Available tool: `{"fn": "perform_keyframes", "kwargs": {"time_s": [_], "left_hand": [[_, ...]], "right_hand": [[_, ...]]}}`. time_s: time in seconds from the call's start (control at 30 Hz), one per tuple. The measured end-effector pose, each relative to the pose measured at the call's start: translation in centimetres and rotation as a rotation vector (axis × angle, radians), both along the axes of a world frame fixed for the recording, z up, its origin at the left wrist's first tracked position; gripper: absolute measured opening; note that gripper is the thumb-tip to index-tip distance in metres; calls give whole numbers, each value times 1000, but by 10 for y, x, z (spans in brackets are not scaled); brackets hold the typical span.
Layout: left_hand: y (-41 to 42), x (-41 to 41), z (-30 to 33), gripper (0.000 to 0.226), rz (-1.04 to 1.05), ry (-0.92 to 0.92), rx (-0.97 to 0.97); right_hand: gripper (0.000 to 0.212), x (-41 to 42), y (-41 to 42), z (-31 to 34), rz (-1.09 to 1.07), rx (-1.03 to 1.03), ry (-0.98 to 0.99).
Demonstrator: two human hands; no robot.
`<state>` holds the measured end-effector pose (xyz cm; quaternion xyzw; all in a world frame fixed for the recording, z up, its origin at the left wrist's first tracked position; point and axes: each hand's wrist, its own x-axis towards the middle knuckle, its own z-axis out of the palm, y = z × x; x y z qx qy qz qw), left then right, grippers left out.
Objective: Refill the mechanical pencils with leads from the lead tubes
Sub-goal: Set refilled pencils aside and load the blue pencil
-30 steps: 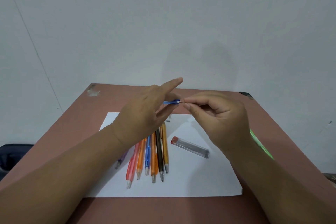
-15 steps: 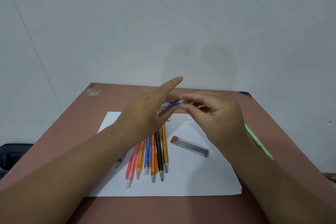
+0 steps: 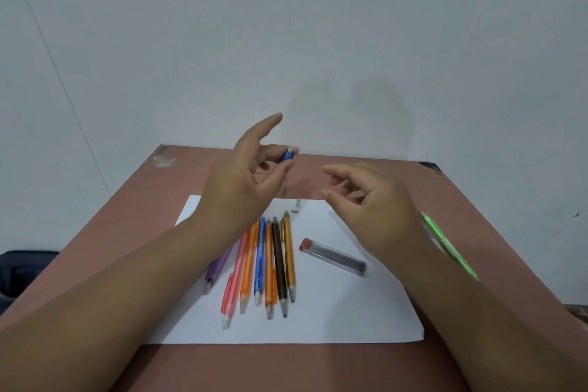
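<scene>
Gripping the blue translucent mechanical pencil [image 3: 288, 155] centre-frame, left hand [image 3: 245, 181] has tipped it upright; right hand [image 3: 372, 207], now withdrawn and slack, holds nothing, so lead likely dropped in.

My plain desk corner, reddish-brown table [image 3: 477, 200] against my bare grey-white wall [image 3: 286, 25], white paper sheet [image 3: 350, 312], pencils [image 3: 270, 264]

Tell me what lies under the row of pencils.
The pencils lie on a white paper sheet on the brown table. The left hand covers their far ends.
</scene>
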<state>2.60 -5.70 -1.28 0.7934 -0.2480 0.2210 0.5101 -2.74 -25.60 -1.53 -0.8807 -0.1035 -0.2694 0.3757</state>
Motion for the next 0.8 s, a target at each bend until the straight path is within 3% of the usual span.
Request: {"fn": "perform_keyframes", "kwargs": {"time_s": [0.27,0.5,0.63,0.8], "left_hand": [[3,6,1,55,-2,27,-113],[4,8,2,44,-45,47,-152],[4,7,2,48,-74,47,-134],[3,5,2,52,-79,19,-120]], "right_hand": [[26,12,6,-11,-52,-281,254],[31,19,14,-13,46,-424,379],[31,23,17,-13,57,-502,380],[14,25,16,-15,19,-454,346]]}}
